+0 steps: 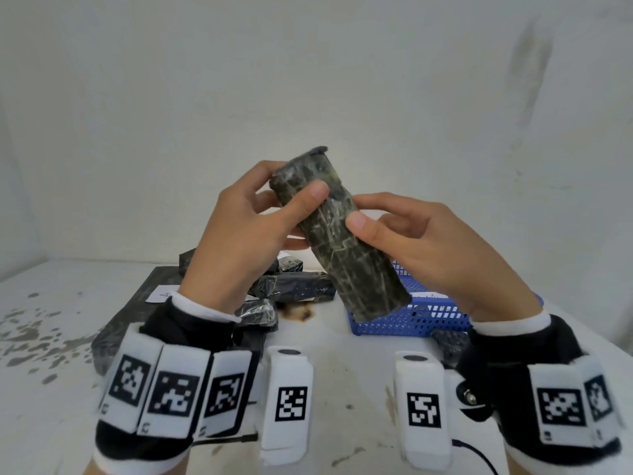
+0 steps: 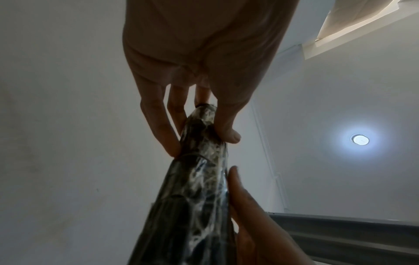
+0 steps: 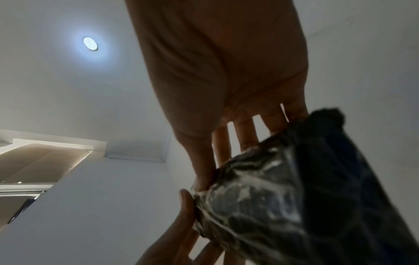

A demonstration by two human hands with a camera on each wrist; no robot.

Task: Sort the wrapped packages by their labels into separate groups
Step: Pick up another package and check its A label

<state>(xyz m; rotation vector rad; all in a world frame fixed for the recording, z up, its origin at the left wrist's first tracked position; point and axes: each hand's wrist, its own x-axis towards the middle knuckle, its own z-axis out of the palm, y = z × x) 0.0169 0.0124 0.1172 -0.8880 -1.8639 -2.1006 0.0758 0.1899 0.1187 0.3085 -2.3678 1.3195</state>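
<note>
Above the middle of the white tabletop (image 1: 325, 371), both hands are holding up one long package (image 1: 337, 234) in crinkly, shiny dark wrap. It is probably light, firm and slippery. The left hand (image 1: 239, 234) is gripping its top end, and the right hand (image 1: 435, 245) is pinching its middle.

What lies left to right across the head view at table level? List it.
White paper label → pile of black wrapped packages → blue perforated basket.
</note>
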